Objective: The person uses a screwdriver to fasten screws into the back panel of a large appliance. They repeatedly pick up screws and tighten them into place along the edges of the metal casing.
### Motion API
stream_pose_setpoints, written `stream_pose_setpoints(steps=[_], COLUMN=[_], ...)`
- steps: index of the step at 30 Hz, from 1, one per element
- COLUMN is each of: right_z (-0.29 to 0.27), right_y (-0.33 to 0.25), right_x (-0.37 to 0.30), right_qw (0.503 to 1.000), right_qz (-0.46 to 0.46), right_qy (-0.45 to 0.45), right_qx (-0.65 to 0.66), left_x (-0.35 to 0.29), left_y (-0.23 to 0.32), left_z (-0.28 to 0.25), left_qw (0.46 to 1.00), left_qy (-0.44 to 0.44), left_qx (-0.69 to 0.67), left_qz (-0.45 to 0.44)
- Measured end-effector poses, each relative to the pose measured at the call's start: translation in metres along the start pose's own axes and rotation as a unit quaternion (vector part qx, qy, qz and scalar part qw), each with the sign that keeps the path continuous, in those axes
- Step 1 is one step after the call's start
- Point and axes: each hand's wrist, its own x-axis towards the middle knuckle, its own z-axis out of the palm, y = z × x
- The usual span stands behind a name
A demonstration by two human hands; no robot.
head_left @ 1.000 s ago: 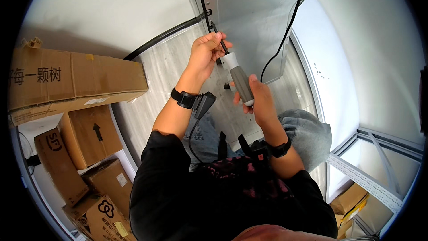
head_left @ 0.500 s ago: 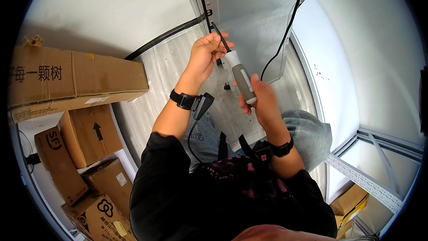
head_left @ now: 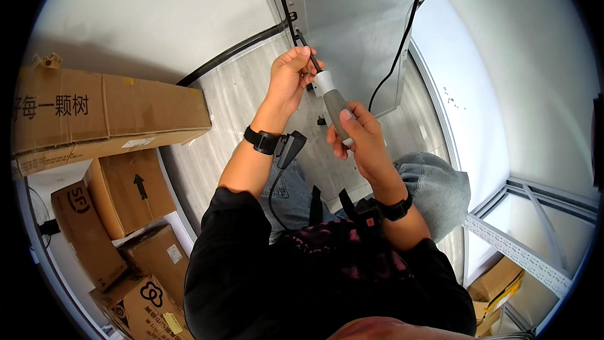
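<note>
A screwdriver (head_left: 335, 104) with a grey handle, white collar and dark shaft slants up and left. Its tip reaches the lower left edge of a silver metal cabinet (head_left: 352, 31); the screw or hole there is too small to make out. My right hand (head_left: 368, 141) is closed round the rear of the handle, thumb lying on top. Further up, my left hand (head_left: 288, 79) pinches the dark shaft between thumb and fingers. A black strap with a small black device (head_left: 290, 149) sits on my left wrist, and another black band (head_left: 395, 209) on my right.
A black cable (head_left: 402, 44) hangs down the cabinet's right side. Long cardboard box (head_left: 157, 110) lies at the left, above several stacked cartons (head_left: 135, 192). White metal shelf framing (head_left: 522, 258) stands at the right. Grey wood-look floor (head_left: 214, 97) runs beneath my hands.
My right hand has shifted its hold on the screwdriver handle, the thumb now further up and over it. The left hand stays at the shaft. The view has moved slightly.
</note>
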Motion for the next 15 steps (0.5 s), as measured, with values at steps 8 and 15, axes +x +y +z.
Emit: stream_pose_setpoints(steps=[8,15], right_z=[0.004,-0.005], right_y=[0.03,0.0], right_x=[0.017,-0.003], right_qw=[0.912,0.997], right_qz=[-0.318,-0.005], right_qy=[0.118,-0.027], right_qx=[-0.232,0.069], left_x=[0.0,-0.001], left_y=[-0.006,0.002], left_z=[0.009,0.016], left_qw=[0.999,0.999], left_qy=[0.043,0.036], left_qx=[-0.01,-0.009], left_qz=[0.021,0.02])
